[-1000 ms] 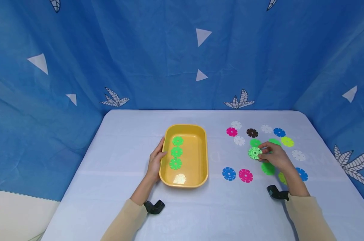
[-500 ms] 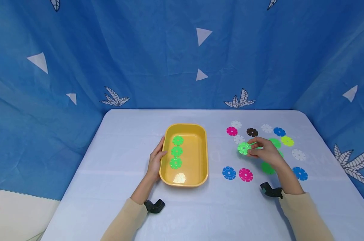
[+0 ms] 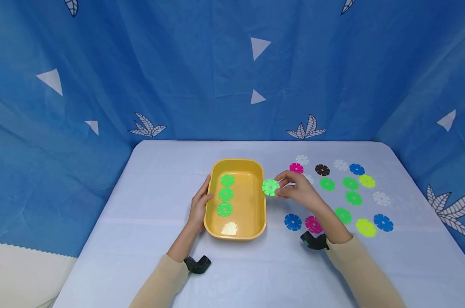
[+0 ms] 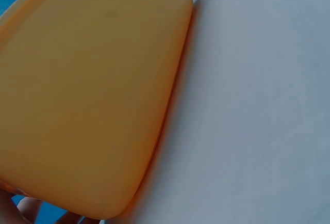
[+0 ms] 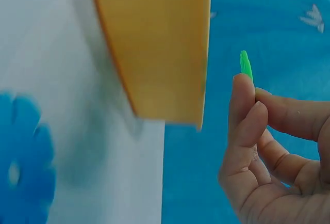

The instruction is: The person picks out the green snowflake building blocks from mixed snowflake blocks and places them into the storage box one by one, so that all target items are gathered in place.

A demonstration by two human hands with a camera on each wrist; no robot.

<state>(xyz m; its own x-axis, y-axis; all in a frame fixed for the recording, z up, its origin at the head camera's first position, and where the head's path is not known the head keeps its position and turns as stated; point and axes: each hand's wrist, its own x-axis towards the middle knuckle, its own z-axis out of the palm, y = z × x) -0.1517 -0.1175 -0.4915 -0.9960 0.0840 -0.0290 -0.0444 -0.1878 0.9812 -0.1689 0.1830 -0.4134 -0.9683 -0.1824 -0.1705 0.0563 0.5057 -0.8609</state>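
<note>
Your right hand pinches a green disc up by the yellow tray, at its right rim; your left hand grips the left side, beside three green discs inside. Looks like the placing step: next probably calls for clearing that rim, then lowering.

Left sleeve and right sleeve, a matching pair: long, plain beige, ending just short of the wrists; left wrist camera and right wrist camera, also matching: matte black, small, chunky, bent like an elbow, set beside the sleeve ends. Left hand and right hand: both bare.
</note>
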